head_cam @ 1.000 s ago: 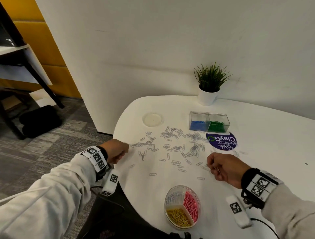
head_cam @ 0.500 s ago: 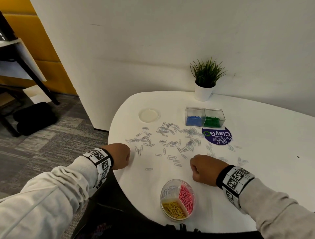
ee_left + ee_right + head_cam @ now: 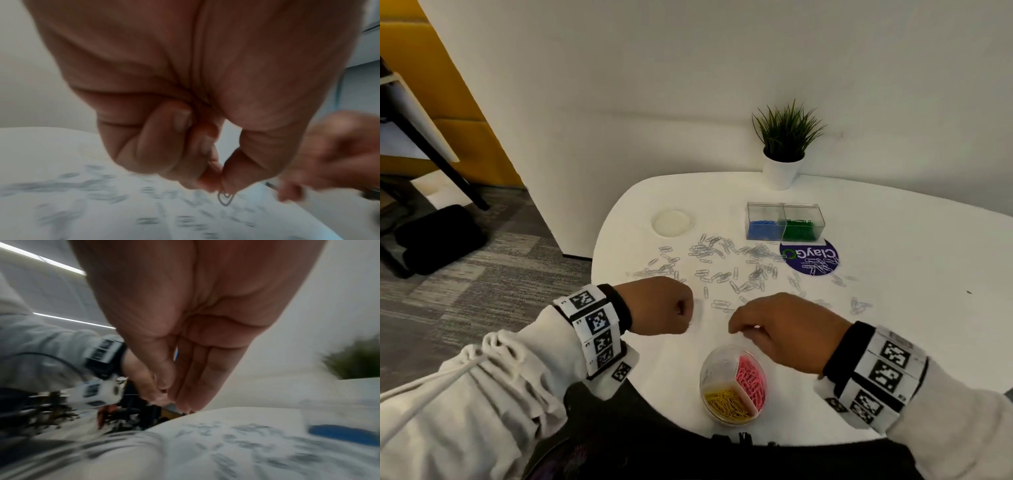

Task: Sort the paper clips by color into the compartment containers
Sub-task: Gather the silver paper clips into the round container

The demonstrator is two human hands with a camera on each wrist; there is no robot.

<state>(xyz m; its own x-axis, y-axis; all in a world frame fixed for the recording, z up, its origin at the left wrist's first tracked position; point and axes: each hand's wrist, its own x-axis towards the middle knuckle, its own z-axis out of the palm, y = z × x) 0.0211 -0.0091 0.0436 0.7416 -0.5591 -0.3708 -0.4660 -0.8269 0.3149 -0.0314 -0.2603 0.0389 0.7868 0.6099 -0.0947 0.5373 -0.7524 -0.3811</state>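
Several silver paper clips [image 3: 722, 270] lie scattered across the white table [image 3: 893, 308]. My left hand [image 3: 681, 308] is curled above the table's left side, and in the left wrist view its thumb and forefinger [image 3: 221, 183] pinch one silver paper clip [image 3: 225, 198]. My right hand [image 3: 736, 329] hovers just above the round divided container [image 3: 702, 377], which holds pink clips [image 3: 751, 380], yellow clips [image 3: 726, 402] and a few silver ones. Its thumb and fingertips [image 3: 168, 394] press together; anything between them is hidden. A clear two-part box [image 3: 784, 209] holds blue and green clips.
A round clear lid [image 3: 671, 222] lies at the back left. A potted plant [image 3: 786, 144] stands by the wall behind the box. A purple sticker [image 3: 810, 257] lies under some clips. The table's curved edge runs close to my body.
My right hand has lifted off the table and swung left over the round container. My left hand has moved right, in over the table.
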